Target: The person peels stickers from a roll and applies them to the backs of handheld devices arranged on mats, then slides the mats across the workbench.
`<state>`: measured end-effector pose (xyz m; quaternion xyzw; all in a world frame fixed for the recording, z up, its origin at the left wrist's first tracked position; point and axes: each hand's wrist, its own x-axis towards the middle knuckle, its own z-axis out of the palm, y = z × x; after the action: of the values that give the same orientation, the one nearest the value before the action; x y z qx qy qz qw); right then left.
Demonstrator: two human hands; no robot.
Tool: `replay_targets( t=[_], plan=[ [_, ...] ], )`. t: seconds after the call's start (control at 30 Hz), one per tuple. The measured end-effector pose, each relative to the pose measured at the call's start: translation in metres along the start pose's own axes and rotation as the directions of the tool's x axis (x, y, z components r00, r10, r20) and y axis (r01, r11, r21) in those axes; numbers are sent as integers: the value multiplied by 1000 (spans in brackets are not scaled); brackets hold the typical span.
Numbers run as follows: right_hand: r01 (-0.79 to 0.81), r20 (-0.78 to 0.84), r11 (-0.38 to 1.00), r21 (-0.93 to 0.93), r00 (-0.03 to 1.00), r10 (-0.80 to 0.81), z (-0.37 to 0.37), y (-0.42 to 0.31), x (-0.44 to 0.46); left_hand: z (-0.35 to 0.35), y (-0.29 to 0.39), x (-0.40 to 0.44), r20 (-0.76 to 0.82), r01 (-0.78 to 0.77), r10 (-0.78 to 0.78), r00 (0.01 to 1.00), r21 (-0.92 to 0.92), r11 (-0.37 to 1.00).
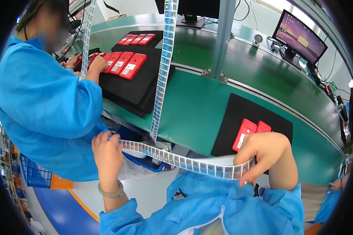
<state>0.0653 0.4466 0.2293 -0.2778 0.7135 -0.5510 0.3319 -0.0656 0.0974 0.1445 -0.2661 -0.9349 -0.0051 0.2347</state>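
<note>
A long strip of small square labels stretches between my two hands. My left hand, with a bangle at its wrist, pinches the strip's left end. My right hand holds the right end between thumb and fingers, near the bench edge. Behind my right hand, two red devices lie on a black mat, partly hidden by the hand. Another label strip hangs down in the middle of the view, its lower end just above the held strip.
A co-worker in blue stands at the left, hands on red devices on black mats. A metal post rises from the green bench. A monitor stands at the back right. Blue crates are low left.
</note>
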Motion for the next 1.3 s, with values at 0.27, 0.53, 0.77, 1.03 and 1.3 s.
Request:
replay_targets(
  t=[0.27,0.53,0.77,1.03,1.3],
  plan=[
    [-98,19,995,-6,995,98,15,0,28,-39,68,15,148,64,573,806,-984,164],
    [-100,-20,995,-21,995,99,-2,26,1,-21,27,6,327,282,614,719,-944,173],
    [-126,63,992,7,990,125,1,28,19,-29,38,2,225,109,716,660,-973,205],
    [9,138,997,-80,990,2,-11,12,26,-38,88,0,186,118,441,878,-977,177],
    [-40,-721,852,-521,555,-415,4,17,29,-22,98,-19,343,403,412,844,-913,-67]
  ],
)
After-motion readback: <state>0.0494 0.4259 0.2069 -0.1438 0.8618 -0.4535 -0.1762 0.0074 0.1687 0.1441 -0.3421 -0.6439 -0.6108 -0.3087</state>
